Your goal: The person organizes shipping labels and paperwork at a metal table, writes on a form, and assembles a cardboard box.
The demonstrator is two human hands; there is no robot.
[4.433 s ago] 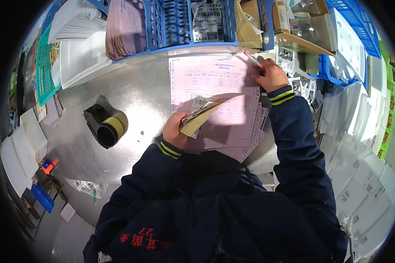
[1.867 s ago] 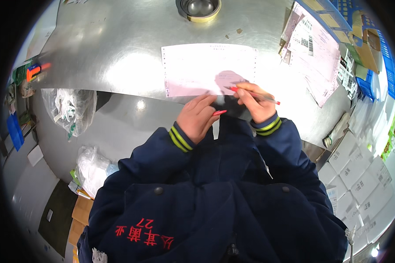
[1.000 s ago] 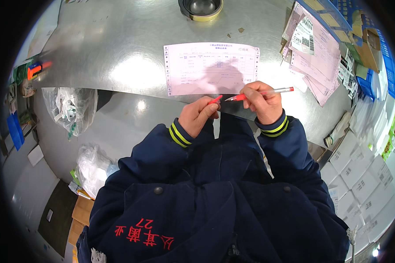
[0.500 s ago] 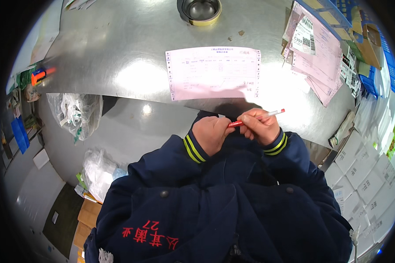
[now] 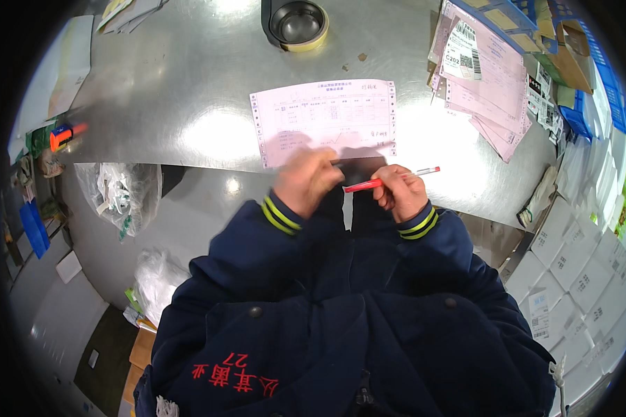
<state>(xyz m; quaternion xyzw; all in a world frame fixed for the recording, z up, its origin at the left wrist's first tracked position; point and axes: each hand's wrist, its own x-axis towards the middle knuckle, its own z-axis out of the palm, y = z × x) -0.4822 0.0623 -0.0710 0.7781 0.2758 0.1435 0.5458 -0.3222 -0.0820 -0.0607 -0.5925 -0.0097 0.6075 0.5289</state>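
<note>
A red pen (image 5: 362, 186) with a clear barrel and a red end is held across the fingers of my right hand (image 5: 403, 196), which is closed round its middle. My left hand (image 5: 306, 182) is off the pen, over the lower edge of a pink printed form (image 5: 320, 111). Its fingers look bent but are smeared by motion, so I cannot make out whether they hold anything. The form lies on the metal table (image 5: 181, 76) near its front edge, with handwriting at its right side. Shadows of my hands fall on its lower part.
A roll of tape (image 5: 306, 46) with a metal bowl inside sits at the back. Pink forms (image 5: 490, 97) are piled at the right, beside blue crates (image 5: 608, 83). An orange-and-black tool (image 5: 61, 137) lies at the left edge. White boxes (image 5: 570, 278) stand at the lower right.
My left hand has let go of the pen and moved left and forward to the form's lower edge. The pen stays in my right hand. The view has shifted slightly.
</note>
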